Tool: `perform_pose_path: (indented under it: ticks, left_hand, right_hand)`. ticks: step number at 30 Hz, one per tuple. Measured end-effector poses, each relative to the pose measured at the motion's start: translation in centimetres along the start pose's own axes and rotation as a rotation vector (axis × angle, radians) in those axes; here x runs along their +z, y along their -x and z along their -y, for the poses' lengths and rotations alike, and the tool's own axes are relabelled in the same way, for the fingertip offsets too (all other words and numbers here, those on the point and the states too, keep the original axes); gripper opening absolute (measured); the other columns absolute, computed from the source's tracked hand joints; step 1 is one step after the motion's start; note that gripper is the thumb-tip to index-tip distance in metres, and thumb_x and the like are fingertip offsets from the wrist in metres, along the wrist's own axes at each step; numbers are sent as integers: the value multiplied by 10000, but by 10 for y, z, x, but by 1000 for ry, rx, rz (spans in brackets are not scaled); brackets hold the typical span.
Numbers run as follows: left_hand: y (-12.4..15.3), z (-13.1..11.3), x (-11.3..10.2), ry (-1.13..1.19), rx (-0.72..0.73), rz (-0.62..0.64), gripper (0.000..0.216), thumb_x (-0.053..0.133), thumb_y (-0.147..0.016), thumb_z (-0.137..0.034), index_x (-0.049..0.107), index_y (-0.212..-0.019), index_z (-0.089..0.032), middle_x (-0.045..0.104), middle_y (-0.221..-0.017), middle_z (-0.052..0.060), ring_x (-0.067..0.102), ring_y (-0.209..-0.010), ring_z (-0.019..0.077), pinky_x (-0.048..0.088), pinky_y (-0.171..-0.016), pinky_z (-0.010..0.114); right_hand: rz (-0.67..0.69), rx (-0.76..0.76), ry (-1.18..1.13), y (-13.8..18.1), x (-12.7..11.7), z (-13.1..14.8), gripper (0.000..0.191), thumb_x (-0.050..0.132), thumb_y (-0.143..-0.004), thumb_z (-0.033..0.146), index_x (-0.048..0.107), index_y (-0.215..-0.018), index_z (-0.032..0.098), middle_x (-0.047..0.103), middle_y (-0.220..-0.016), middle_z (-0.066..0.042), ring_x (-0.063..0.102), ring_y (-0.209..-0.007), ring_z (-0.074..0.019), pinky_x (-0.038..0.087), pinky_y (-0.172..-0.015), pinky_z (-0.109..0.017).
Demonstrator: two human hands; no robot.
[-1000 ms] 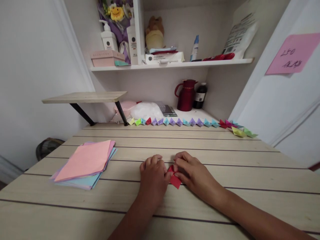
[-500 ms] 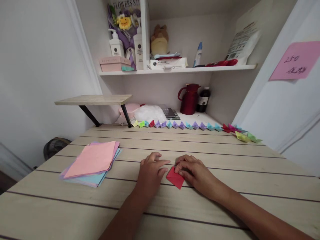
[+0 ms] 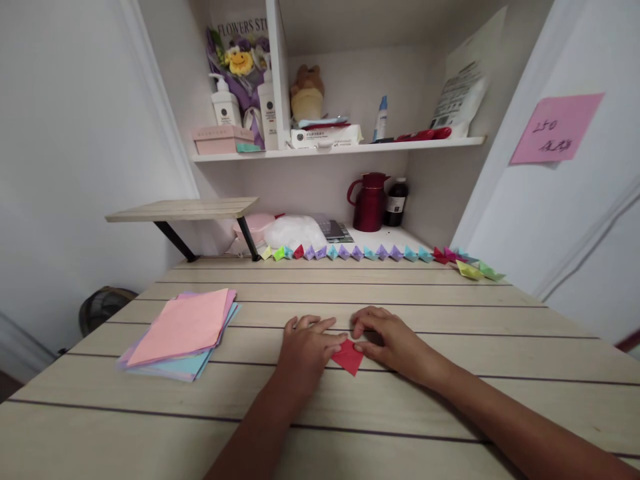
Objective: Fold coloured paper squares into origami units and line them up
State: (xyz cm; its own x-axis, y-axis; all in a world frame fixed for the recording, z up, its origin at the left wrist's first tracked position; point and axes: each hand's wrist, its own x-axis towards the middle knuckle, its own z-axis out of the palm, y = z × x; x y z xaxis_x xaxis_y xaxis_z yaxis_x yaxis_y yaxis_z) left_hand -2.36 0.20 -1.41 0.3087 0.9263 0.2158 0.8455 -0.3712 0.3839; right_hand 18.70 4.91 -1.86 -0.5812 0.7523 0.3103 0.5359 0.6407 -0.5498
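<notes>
A small folded square of red paper (image 3: 349, 360) lies flat on the table between my hands, one corner pointing toward me. My left hand (image 3: 306, 347) rests palm down on its left side, fingers spread, with the thumb and forefinger reaching the paper's left and upper edges. On the other side is my right hand (image 3: 393, 341). Its thumb touches the right corner of the paper, while the curved fingers stay apart from the thumb above the tabletop. Neither hand is closed around the paper.
A stack of coloured paper sheets (image 3: 183, 330), pink on top, lies at the left of the wooden table (image 3: 150, 433). Folded paper boats (image 3: 357, 253) line the back edge. A small raised shelf (image 3: 185, 209) stands back left; a red jug (image 3: 370, 203) stands behind.
My left hand has moved right onto the red paper. The right fingers have lifted off it and opened, leaving the thumb at its corner. The camera view has shifted slightly.
</notes>
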Motion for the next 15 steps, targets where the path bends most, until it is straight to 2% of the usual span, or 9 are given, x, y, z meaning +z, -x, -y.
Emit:
perform_pose_path:
  ticks: [4, 7, 11, 15]
  left_hand:
    - [-1, -1, 0, 22, -48, 22, 318, 580, -866, -288, 634, -1083, -515, 569, -1334, -101, 443, -1244, 256, 216, -1054, 546]
    - [-2, -1, -1, 15, -63, 38, 322, 568, -870, -305, 618, -1104, -521, 548, -1355, -109, 422, -1273, 253, 201, -1074, 559]
    - [0, -1, 1, -36, -41, 57, 351, 509, -902, -328, 558, -1181, -534, 500, -1400, -115, 399, -1307, 249, 196, -1089, 567]
    - [2, 3, 4, -106, -47, 77, 387, 460, -922, -372, 479, -1296, -471, 422, -1464, -79, 335, -1364, 241, 177, -1110, 563]
  right_hand:
    - [-15, 19, -147, -1, -4, -4, 143, 618, -804, 203, 663, -938, 220, 661, -1002, -53, 594, -954, -202, 460, -862, -342]
    - [-26, 25, -172, -2, -2, -2, 101, 598, -839, 249, 689, -809, 217, 668, -989, -55, 599, -946, -198, 447, -876, -346]
    - [-56, 68, 4, -1, 5, 7, 89, 646, -801, 250, 644, -718, 219, 667, -953, -30, 582, -927, -212, 422, -861, -377]
    - [-31, 46, 217, 4, 10, 19, 58, 588, -836, 202, 632, -829, 238, 653, -961, -29, 556, -945, -229, 408, -817, -388]
